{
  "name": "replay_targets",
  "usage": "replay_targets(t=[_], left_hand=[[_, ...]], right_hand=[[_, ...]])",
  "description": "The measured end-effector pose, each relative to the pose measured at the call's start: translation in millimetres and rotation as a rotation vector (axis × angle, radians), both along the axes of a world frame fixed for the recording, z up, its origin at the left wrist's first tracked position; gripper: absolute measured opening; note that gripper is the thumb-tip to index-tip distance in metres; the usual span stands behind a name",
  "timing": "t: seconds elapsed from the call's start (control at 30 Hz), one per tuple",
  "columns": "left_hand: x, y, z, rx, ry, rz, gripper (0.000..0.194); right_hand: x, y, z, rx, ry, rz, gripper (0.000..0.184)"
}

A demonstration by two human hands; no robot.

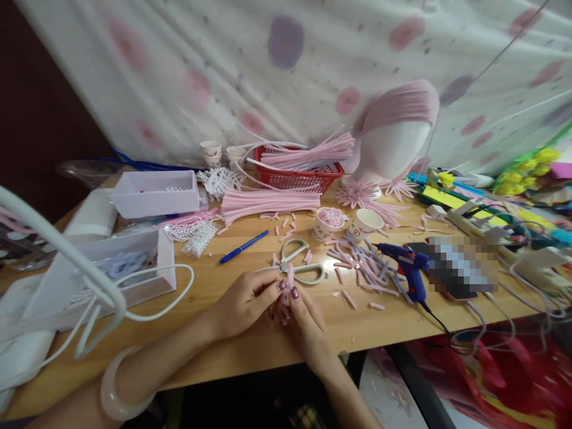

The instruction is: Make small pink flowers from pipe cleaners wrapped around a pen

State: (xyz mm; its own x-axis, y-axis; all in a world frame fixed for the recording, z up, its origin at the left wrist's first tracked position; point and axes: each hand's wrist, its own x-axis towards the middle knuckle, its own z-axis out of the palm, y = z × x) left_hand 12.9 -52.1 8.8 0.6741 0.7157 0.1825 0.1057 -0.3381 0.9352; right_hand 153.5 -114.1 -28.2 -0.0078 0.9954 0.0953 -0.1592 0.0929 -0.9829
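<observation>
My left hand [250,301] and my right hand [307,325] meet at the table's front edge, thumbs side by side. Between the fingertips they pinch a short pink pipe cleaner piece [290,275], its upper end sticking up; the lower part is hidden by my fingers. Just behind the hands lie scissors [313,273] with pale handles, spread apart on the wood. Cut pink and lilac pipe cleaner pieces [366,271] are heaped to the right. A paper cup [328,226] full of small pink pieces stands beside another paper cup [365,224].
A blue glue gun [409,265] with its cord rests at right, near phones [460,292]. Long pink pipe cleaners [268,202] lie before a red basket [295,179]. White boxes [154,193], a blue pen [243,246] and a lamp arm [67,238] are left; a white head form [388,143] stands behind.
</observation>
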Motion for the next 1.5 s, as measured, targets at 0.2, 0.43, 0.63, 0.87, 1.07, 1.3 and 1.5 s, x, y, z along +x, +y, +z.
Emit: replay_targets(t=[0.2,0.43,0.63,0.87,1.07,1.3,1.5], left_hand=[[-3.4,1.5,-3.6,0.563,0.075,0.097,0.025],[-9.7,9.8,-3.0,1.166,0.19,0.083,0.022],[-7.0,7.1,-7.2,0.844,0.061,0.18,0.012],[-2.6,1.6,-7.4,0.951,0.007,0.242,0.008],[-2.2,0.9,-8.0,0.928,0.013,0.225,0.01],[-3.7,0.6,-10.4,0.921,0.044,0.28,0.013],[-2.5,0.6,-8.5,0.949,0.147,0.272,0.01]], right_hand=[[-0.1,4.1,2.2,-0.11,0.168,0.087,0.039],[-3.9,2.8,1.6,-0.158,0.293,0.147,0.04],[-6.6,6.5,9.1,-0.247,0.567,0.174,0.037],[-9.6,9.4,-2.9,-0.236,0.509,-0.044,0.037],[-6.7,8.8,-9.9,-0.103,0.215,-0.075,0.04],[-6.3,4.0,-0.3,0.002,-0.104,-0.111,0.039],[-1.1,4.6,0.6,0.071,-0.298,-0.072,0.035]])
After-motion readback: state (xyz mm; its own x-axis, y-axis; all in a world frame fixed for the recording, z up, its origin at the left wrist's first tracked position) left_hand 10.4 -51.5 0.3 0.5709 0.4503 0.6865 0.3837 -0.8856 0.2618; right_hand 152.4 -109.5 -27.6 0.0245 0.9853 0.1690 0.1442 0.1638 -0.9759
